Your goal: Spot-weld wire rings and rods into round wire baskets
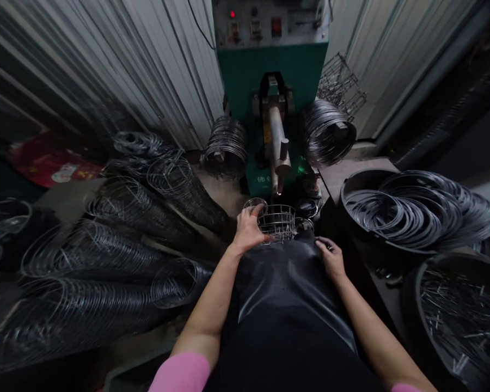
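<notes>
My left hand (249,228) grips the left side of a small wire basket (278,220), thumb toward me and fingers over its far side. The basket sits just beyond the top of the black apron (288,283) on my lap, below the metal arm (278,136) of a green machine (243,71). Beside the apron's right edge, my right hand (331,257) is closed, thumb and fingers together. Whatever it pinches, if anything, is too small and dark to name.
Long stacks of wire rings (90,316) lie to the left. Wire bundles (226,144) flank the machine. At right stand a tub of wire rings (392,212) and a tub of short wire pieces (453,316). A red bag (53,160) lies far left.
</notes>
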